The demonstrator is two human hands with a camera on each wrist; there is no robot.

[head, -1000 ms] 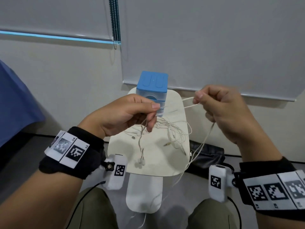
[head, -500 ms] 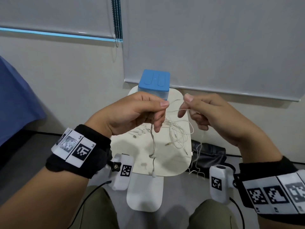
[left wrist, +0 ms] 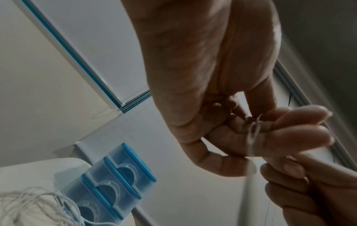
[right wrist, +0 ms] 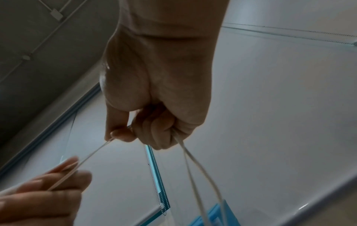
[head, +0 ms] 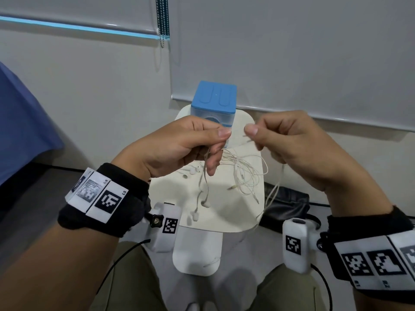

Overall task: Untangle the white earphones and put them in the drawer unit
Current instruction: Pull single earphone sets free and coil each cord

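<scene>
Above the table (head: 244,212), the left hand (head: 179,149) and right hand (head: 298,149) both pinch the earphones (head: 242,173) cord; only the left wrist view shows the drawer unit (left wrist: 110,183) fronts.

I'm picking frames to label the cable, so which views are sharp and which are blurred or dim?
Head view: evenly lit and sharp, the white earphones and blue drawer unit crisp, with wide-angle bending at the edges. Left wrist view: dimmer, the left hand shadowed, the fingertips smeared. Right wrist view: dim and soft, the right hand backlit, its cable readable.
</scene>
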